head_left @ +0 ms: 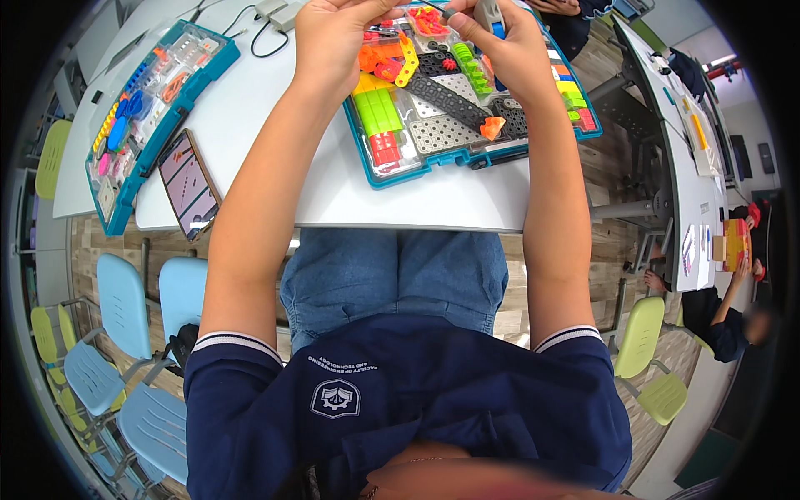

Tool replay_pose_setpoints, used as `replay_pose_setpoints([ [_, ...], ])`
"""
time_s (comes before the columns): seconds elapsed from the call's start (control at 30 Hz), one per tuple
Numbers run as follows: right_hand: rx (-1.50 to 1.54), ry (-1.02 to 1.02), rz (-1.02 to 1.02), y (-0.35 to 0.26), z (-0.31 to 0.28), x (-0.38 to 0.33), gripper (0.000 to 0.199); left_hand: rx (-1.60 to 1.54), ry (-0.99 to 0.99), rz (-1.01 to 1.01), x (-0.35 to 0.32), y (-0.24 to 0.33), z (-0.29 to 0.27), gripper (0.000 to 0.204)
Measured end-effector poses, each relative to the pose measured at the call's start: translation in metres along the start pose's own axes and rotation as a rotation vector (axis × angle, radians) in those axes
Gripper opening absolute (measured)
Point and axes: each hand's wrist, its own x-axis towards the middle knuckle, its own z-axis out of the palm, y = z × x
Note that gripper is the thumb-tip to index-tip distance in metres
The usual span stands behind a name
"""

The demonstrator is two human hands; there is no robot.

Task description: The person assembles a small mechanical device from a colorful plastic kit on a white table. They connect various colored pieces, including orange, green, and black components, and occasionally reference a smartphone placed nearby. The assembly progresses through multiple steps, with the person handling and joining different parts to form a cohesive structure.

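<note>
At the top edge, both hands are raised over an open kit case (pixel 457 157) with a teal rim. My left hand (pixel 346 29) has its fingers closed in a pinch; what they hold is cut off by the picture's edge. My right hand (pixel 518 52) closes round a grey rounded piece (pixel 488 15) with a blue part. A thin dark rod (pixel 433 8) shows between the hands. Below them the case holds a long black perforated beam (pixel 450 104), a yellow curved link (pixel 407 60), green blocks (pixel 377 108), grey perforated plates (pixel 440 133) and a small orange connector (pixel 492 127).
Left on the white table (pixel 350 196) stands a second teal case (pixel 125 200) of sorted parts. A phone (pixel 190 185) lies beside it, with grey adapters and cables (pixel 279 15) farther back. Blue chairs (pixel 123 292) stand at left. Another person (pixel 733 325) is at a right-hand table.
</note>
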Motion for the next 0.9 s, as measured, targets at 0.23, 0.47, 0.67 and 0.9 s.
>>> replay_pose_setpoints([
  [0.23, 0.04, 0.024, 0.028, 0.003, -0.002, 0.002, 0.013, 0.113, -0.067, 0.045, 0.007, -0.001, -0.006, 0.024],
  [0.47, 0.196, 0.033, 0.179, 0.008, -0.008, 0.001, 0.019, 0.26, -0.116, 0.155, 0.01, 0.004, -0.006, 0.023],
  [0.67, 0.154, 0.134, 0.086, 0.016, -0.001, 0.004, 0.018, 0.547, -0.093, 0.357, 0.002, 0.011, -0.001, 0.028],
  [0.9, -0.103, 0.13, -0.135, 0.004, 0.003, 0.003, 0.012, 0.845, -0.147, 0.766, 0.0, 0.006, -0.002, 0.03],
])
